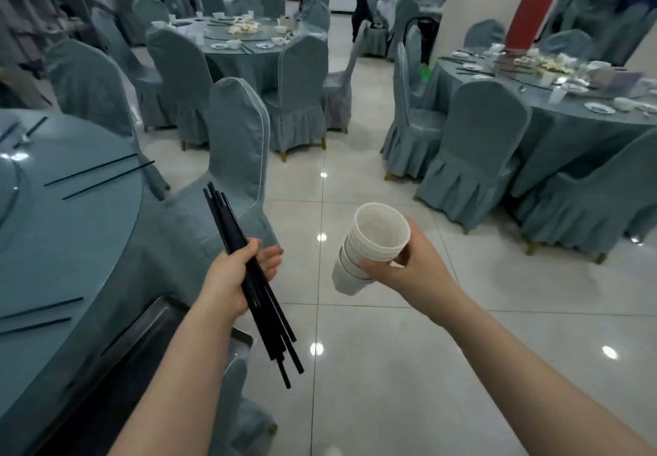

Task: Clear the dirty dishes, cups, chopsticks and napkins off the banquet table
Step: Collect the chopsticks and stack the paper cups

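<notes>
My left hand (234, 277) grips a bundle of several black chopsticks (227, 221) that slants from upper left to lower right over the floor. My right hand (401, 263) holds a stack of nested white paper cups (373, 238), tilted with the open mouth toward me. The round banquet table (71, 235) with its blue-grey cloth lies at my left. Two pairs of black chopsticks lie on it: one pair (96, 178) near the far edge, another (39, 317) near the front edge.
A dark metal tray (156, 327) sits on a chair by the table's edge under my left forearm. A covered chair (238, 142) stands just ahead. Tiled floor (355, 366) stretches in front. Other tables with dirty dishes (241, 32) (554, 78) stand farther back, ringed by chairs.
</notes>
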Demonstrator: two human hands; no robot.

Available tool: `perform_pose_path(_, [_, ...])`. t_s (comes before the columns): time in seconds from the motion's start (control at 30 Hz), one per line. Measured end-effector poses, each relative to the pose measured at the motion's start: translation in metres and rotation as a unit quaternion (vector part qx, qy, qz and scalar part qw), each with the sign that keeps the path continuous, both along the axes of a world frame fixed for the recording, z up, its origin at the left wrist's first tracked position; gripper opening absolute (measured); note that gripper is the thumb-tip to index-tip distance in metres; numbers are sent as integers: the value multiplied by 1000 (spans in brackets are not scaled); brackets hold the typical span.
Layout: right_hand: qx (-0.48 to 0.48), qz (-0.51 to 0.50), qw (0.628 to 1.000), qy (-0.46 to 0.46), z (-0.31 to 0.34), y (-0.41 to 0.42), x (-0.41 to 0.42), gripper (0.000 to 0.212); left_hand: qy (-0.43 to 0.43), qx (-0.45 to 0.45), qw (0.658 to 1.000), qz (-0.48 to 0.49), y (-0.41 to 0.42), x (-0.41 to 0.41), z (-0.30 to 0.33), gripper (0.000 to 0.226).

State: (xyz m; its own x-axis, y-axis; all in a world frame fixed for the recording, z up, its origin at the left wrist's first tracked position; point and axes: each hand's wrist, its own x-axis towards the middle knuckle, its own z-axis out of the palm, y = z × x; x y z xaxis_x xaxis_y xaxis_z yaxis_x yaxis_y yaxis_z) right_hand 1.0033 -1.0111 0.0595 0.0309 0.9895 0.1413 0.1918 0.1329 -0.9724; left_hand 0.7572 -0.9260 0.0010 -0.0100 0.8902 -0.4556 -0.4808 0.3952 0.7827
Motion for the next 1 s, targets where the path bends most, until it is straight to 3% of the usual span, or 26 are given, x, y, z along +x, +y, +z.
perform_pose_path(0.2, [6, 5, 1000, -7, 17, 108, 45, 56, -29, -3, 999, 24, 99, 43, 7, 14])
perform_pose_path(0.33, [17, 32, 999, -10, 28, 180, 52, 54, -35, 16, 995, 89, 152, 44, 26, 15])
perform_pose_path(0.6, [36, 164, 986, 7, 37, 343, 24, 55, -20, 64, 976, 206, 258, 18, 55, 16])
perform_pose_path(0.8, [47, 270, 962, 0, 62, 471, -5, 52, -19, 87, 937, 339, 324, -21, 80, 19])
perform_pose_path(1.0, [30, 377, 926, 16, 72, 554, -84, 57, 3, 72, 891, 449, 338, -70, 84, 19])
